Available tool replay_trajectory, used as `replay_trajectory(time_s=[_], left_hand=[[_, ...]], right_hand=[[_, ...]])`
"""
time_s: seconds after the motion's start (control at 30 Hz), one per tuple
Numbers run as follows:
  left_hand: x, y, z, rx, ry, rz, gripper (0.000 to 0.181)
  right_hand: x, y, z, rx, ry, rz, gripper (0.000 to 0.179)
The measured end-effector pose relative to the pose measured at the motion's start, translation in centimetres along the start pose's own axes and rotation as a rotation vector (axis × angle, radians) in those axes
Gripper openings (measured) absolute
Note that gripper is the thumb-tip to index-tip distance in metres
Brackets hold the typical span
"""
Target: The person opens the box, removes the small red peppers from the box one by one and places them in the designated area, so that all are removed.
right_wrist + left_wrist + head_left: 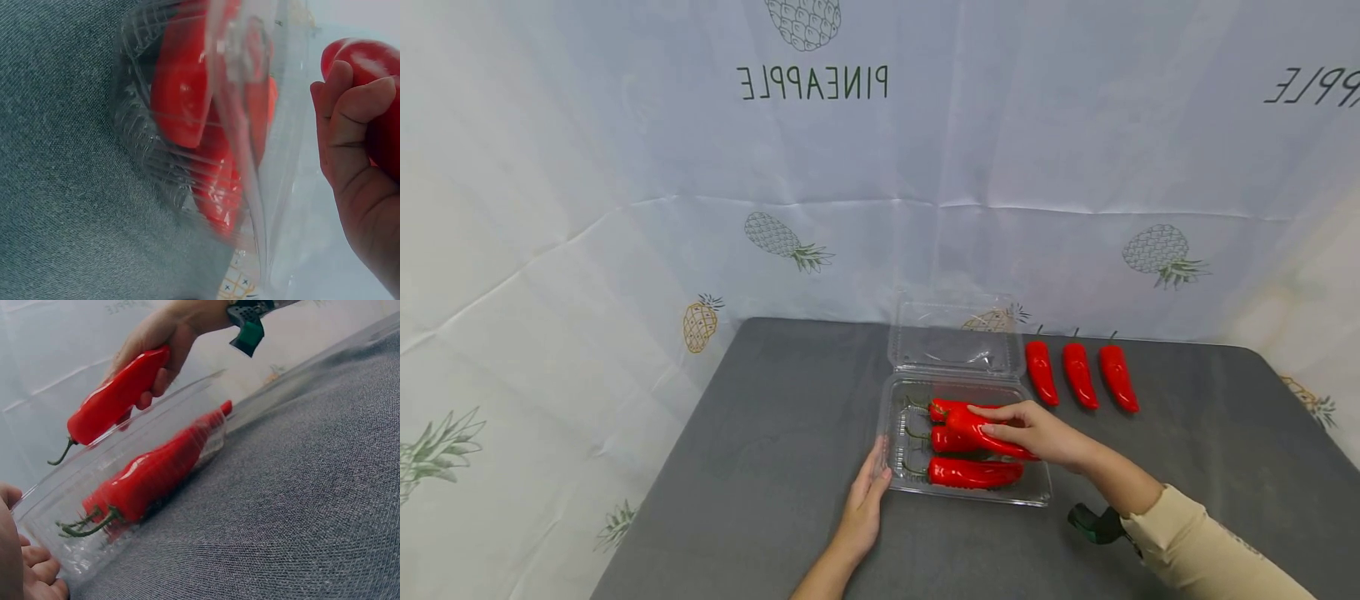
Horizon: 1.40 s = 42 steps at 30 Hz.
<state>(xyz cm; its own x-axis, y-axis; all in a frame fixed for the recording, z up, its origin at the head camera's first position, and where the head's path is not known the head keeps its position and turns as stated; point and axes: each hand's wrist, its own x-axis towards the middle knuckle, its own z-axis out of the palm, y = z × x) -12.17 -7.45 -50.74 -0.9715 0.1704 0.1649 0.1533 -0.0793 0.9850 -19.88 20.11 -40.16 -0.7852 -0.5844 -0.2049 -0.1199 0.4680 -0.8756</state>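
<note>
A clear plastic clamshell container (970,497) lies with its lid (955,337) folded back. Three red peppers lie crosswise in its base, stems leftward; the nearest pepper (975,472) shows in full. Above the base, my right hand (1037,429) grips another red pepper (119,397) between thumb and fingers, its green stem pointing left. This held pepper overlaps the back two in the head view, partly hiding them. My left hand (861,508) holds the container's front left corner, with a fingertip at the rim and other fingers curled by the outer wall in the left wrist view.
Three more red peppers stand in a row at the back right: a left one (1042,372), a middle one (1079,376) and a right one (1118,377). A dark green wrist band (1097,523) is by the right wrist. Behind the grey table (775,417) hangs a pineapple-print cloth (1000,150).
</note>
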Motion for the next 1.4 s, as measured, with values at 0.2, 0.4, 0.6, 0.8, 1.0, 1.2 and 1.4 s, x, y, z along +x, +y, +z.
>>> replay_trajectory(time_s=[0.2,0.4,0.6,0.8,1.0,1.2,1.4], left_hand=[[-0.1,0.0,-0.1,0.012,-0.001,-0.002,0.055],[-0.1,0.0,-0.1,0.015,-0.005,-0.001,0.055],[-0.1,0.0,-0.1,0.014,-0.005,-0.004,0.054],[-0.2,0.0,-0.1,0.021,-0.001,-0.006,0.054],[-0.2,-0.1,-0.1,0.02,0.006,-0.002,0.054],[-0.2,-0.1,-0.2,0.022,0.011,0.002,0.054],[0.0,-0.1,-0.1,0.013,0.0,0.003,0.054]], right_hand=[[-0.2,0.5,-0.4,0.034,0.059,0.029,0.05],[-0.2,1.3,-0.9,0.045,0.128,0.057,0.051],[-0.5,1.7,-1.7,0.12,0.174,0.092,0.055],[-0.9,1.8,-2.5,0.084,0.287,0.163,0.056],[-1.2,2.0,-3.1,0.039,0.371,0.209,0.056],[-1.6,1.8,-3.6,0.026,0.408,0.204,0.056],[-2.1,2.2,-4.4,-0.022,0.467,0.224,0.057]])
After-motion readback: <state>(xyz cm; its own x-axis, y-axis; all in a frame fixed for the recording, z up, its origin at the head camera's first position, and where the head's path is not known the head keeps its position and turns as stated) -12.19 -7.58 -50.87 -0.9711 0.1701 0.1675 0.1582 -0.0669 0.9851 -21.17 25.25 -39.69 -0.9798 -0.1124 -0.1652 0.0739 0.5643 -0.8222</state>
